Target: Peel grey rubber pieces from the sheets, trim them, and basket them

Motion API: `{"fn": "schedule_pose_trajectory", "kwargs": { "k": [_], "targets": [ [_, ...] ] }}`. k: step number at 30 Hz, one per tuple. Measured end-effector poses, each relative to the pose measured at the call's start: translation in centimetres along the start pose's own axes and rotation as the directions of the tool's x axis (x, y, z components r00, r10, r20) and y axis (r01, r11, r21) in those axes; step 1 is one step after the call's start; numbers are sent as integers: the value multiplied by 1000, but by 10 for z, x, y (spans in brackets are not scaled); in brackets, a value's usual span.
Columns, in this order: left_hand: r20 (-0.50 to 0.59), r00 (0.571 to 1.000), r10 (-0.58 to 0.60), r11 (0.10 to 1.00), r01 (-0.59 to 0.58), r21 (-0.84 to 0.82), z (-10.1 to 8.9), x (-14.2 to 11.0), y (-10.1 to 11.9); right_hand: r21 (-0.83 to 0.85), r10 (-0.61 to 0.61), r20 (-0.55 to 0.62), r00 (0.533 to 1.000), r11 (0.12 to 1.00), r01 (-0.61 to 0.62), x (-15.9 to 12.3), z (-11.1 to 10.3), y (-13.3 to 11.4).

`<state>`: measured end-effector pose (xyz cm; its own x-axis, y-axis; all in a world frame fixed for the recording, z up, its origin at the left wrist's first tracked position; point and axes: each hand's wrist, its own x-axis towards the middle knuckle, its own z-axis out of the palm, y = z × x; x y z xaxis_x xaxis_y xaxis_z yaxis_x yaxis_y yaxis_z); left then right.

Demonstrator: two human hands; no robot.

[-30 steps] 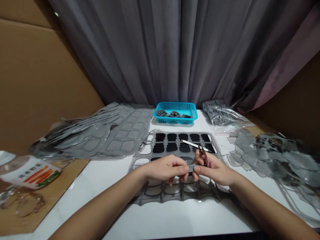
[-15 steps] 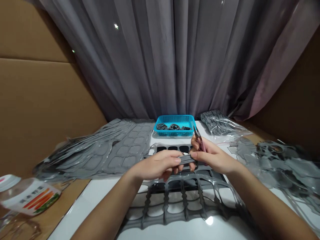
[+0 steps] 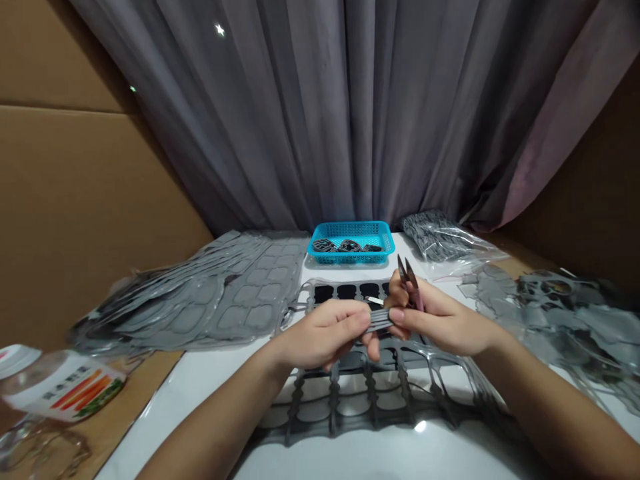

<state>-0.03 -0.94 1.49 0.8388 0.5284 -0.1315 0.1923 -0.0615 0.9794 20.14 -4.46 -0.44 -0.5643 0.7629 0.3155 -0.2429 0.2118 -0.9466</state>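
Observation:
A small stack of grey flat pieces (image 3: 380, 319) is pinched between my two hands, above a grey sheet with cut-out openings (image 3: 350, 400). My left hand (image 3: 334, 331) is closed on the stack's left end, thumb on top. At the right end, the thumb and fingers of my right hand (image 3: 425, 317) grip the same stack. Small scissors (image 3: 409, 277) are also tucked in my right hand, their pointed blades upward and slightly apart. A short white strip (image 3: 375, 301) shows just behind the stack. Part of the stack is hidden by my fingers.
Behind my hands stands a blue basket (image 3: 351, 257) with dark bundled pieces in it. Layered grey sheets (image 3: 200, 293) lie at left, near a plastic jar (image 3: 65, 383). At right are a clear bag of grey pieces (image 3: 440, 237) and grey scraps (image 3: 580, 327).
Both hands have moved slightly right in view, still on the stack. The scissors have turned, and their blades now show more spread. The camera view has shifted a little.

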Motion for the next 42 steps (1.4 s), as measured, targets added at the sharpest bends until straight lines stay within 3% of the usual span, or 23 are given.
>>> {"fn": "schedule_pose_trajectory", "kwargs": {
  "k": [5, 11, 15, 20, 24, 26, 28, 32, 36, 39, 42],
  "targets": [
    [36, 999, 37, 987, -30, -160, 2, -2, -3, 26, -11, -78, 997, 1000, 13, -1, 5, 1],
    [59, 997, 46, 997, -42, -72, 1, -6, 1, 43, 46, -96, 994, 998, -42, -3, 7, -3],
    [97, 995, 27, 995, -17, -101, -2, -6, -3, 6, 45, -37, 998, 999, -45, -5, 8, -7],
    [201, 974, 109, 983, -76, -164, -3, -5, -9, -43, -2, -26, 1000, 999, 1, -7, 10, -10],
    [146, 982, 118, 966, -79, -247, 3, -6, -10, -65, 0, -28, 1000, 998, -2, -9, 12, -11],
    [91, 985, 144, 950, -112, -292, 6, -7, -10, -169, -32, -37, 999, 985, 25, -9, 9, -13],
    [36, 984, 172, 938, -152, -312, 8, -8, -10, -377, -108, -90, 990, 924, 66, -10, 4, -16],
    [-30, 975, 221, 931, -220, -291, 10, -9, -8, -692, -300, -166, 940, 714, 106, -14, -9, -25],
    [-43, 963, 268, 926, -269, -265, 8, -7, -10, -847, -344, -101, 933, 522, 101, -22, -9, -33],
    [-11, 956, 294, 929, -288, -230, 7, -6, -12, -906, -358, -105, 928, 419, 59, -25, -3, -32],
    [28, 950, 310, 938, -300, -174, 5, -6, -12, -965, -392, -74, 917, 262, 34, -23, 1, -29]
  ]
}}
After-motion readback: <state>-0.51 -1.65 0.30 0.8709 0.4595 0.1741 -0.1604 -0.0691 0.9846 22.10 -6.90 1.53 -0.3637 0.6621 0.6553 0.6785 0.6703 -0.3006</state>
